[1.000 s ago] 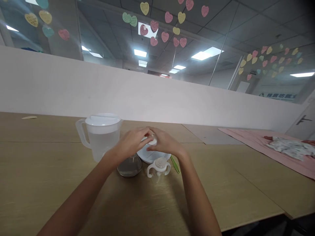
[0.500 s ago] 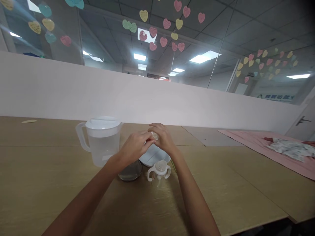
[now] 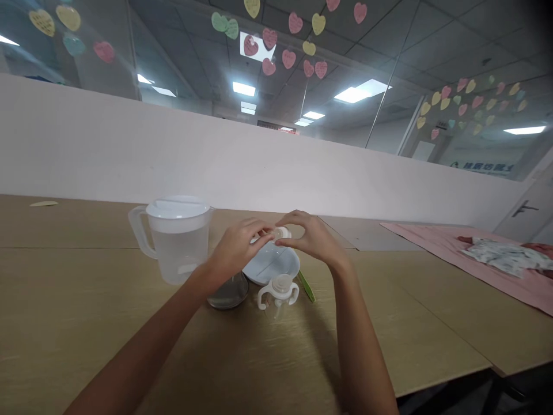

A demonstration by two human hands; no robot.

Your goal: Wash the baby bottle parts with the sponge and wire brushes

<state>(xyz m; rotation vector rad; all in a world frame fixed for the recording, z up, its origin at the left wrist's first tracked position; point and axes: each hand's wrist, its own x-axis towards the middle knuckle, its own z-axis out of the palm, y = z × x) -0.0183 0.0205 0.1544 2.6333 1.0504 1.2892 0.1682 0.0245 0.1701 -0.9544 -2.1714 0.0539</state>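
A small whitish piece [image 3: 281,233] sits at the frame's centre, above a pale bowl [image 3: 272,264]. The left hand [image 3: 237,245] pinches its left side between thumb and fingers; the right hand [image 3: 311,235] curves round its right side, thumb and fingers parted, its contact unclear. Below centre stands a two-handled clear bottle [image 3: 279,295], with a green utensil [image 3: 307,286] to its right. A lidded, handled pitcher [image 3: 179,245] stands left of centre; a pink cloth [image 3: 440,249] lies at the right.

The small piece [image 3: 283,233] I hold is white; I see a white bowl [image 3: 271,264], green utensil [image 3: 307,286], tan tabletop [image 3: 389,323], pink cloth [image 3: 432,237], white clothing [image 3: 496,254] blotched with grey, and heart notes [image 3: 288,59] in pink, yellow and green.
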